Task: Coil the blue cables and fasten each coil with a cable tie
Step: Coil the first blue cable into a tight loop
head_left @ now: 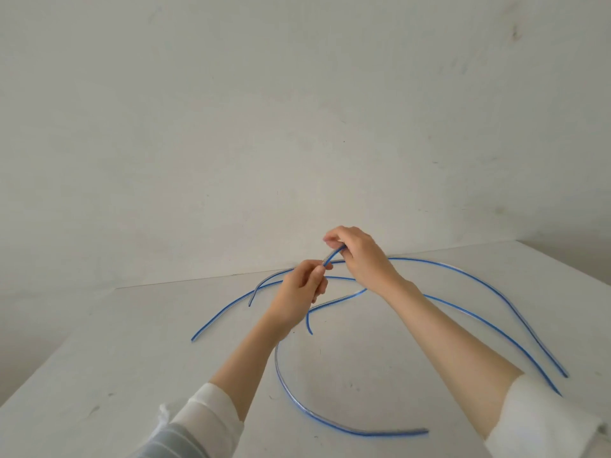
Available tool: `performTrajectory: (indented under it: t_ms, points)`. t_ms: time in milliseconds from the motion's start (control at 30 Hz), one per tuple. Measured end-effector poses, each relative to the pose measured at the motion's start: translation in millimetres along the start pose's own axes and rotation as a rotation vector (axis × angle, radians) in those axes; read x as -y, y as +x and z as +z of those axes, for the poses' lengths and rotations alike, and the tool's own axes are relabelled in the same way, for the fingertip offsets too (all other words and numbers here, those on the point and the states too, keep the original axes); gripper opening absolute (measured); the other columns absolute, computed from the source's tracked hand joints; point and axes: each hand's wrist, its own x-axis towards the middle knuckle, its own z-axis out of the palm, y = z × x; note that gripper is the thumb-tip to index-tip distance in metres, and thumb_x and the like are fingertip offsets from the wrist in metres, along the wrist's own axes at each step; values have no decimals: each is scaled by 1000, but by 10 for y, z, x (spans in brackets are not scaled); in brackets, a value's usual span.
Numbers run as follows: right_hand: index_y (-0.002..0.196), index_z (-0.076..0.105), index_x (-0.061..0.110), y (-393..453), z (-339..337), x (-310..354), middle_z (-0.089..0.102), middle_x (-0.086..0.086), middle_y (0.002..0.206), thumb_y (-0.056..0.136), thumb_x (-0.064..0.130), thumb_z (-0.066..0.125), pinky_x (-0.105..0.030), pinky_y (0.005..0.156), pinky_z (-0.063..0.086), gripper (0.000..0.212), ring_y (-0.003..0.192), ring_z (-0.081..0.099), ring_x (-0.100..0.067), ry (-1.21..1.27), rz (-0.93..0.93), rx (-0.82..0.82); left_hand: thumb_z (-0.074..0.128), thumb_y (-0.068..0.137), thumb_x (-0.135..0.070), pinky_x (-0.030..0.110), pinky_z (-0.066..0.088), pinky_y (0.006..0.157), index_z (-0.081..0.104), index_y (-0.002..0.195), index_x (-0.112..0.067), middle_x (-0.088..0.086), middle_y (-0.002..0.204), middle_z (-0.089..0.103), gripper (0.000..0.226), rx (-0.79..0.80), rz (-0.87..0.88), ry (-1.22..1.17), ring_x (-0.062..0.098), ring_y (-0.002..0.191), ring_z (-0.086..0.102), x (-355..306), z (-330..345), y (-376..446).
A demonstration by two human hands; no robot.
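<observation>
Above the surface (132, 342), your left hand (302, 287) and right hand (358, 254) are both pinching one cable (332, 256).

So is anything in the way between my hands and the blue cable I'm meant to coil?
Nothing visible is. The left hand and right hand both already pinch one blue cable between them, above the table. No cable tie is in view.
</observation>
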Motion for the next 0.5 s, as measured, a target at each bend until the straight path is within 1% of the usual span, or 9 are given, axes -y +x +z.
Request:
performTrajectory:
  t_ms: [33, 67, 133, 200, 300, 333, 400, 467, 500]
  points:
    - [101, 61, 5, 19, -22, 15, 64, -10, 101, 81, -14, 41, -37, 91, 46, 34, 95, 60, -21, 36, 17, 14, 38, 98, -25, 20, 37, 59, 60, 93, -21, -14, 57, 46, 24, -2, -21, 3, 6, 55, 39, 17, -5, -19]
    - [96, 62, 2, 49, -57, 28, 65, -10, 95, 77, -18, 39, -35, 83, 47, 36, 84, 59, -17, 49, 21, 10, 38, 98, -27, 17, 38, 59, 60, 90, -19, -14, 55, 47, 24, 0, -41, 8, 6, 54, 40, 41, -16, -46]
    - [90, 61, 0, 143, -152, 27, 63, -7, 87, 73, -19, 37, -27, 74, 41, 36, 70, 50, -5, 87, 41, -59, 37, 98, -27, 14, 39, 58, 59, 81, -17, -14, 53, 47, 30, 15, -74, 14, 5, 52, 42, 106, -48, -125]
    - [90, 61, 2, 244, -252, 11, 58, 2, 79, 76, -16, 37, -21, 69, 33, 33, 68, 45, 1, 109, 96, -123, 35, 99, -26, 18, 41, 62, 54, 72, -16, -14, 51, 43, 35, 23, -106, 22, 7, 52, 43, 188, -76, -215]
    - [95, 59, 5, 319, -313, -27, 51, 16, 76, 81, -12, 36, -21, 70, 32, 32, 71, 47, 1, 90, 146, -86, 36, 98, -34, 25, 41, 67, 44, 61, -18, -14, 49, 36, 41, 42, -186, -11, 10, 50, 43, 248, -78, -326]
    - [100, 56, 5, 310, -292, -35, 52, 13, 79, 85, -9, 38, -24, 72, 34, 28, 74, 49, -4, 92, 155, -74, 40, 97, -37, 24, 41, 65, 42, 58, -19, -12, 51, 34, 43, 53, -220, -109, 11, 49, 40, 230, -72, -343]
    - [112, 46, 8, 236, -202, -60, 51, 1, 95, 93, 6, 43, -30, 76, 39, 19, 82, 52, -15, 82, 172, -71, 48, 91, -41, 21, 38, 56, 38, 55, -20, -7, 54, 28, 43, 85, -270, -454, 12, 48, 29, 149, -60, -336]
    - [117, 36, 11, 110, -68, -94, 44, -5, 109, 96, 19, 42, -31, 79, 40, 24, 90, 49, -14, 23, 166, -37, 48, 87, -43, 20, 35, 51, 36, 55, -20, -6, 54, 25, 41, 130, -281, -740, 12, 47, 24, 27, -61, -290]
    - [116, 34, 14, 43, -5, -113, 42, -2, 111, 97, 23, 39, -32, 79, 40, 22, 89, 48, -13, 1, 170, -11, 46, 87, -44, 20, 34, 50, 38, 55, -20, -6, 53, 24, 41, 146, -274, -818, 11, 46, 23, -38, -63, -263]
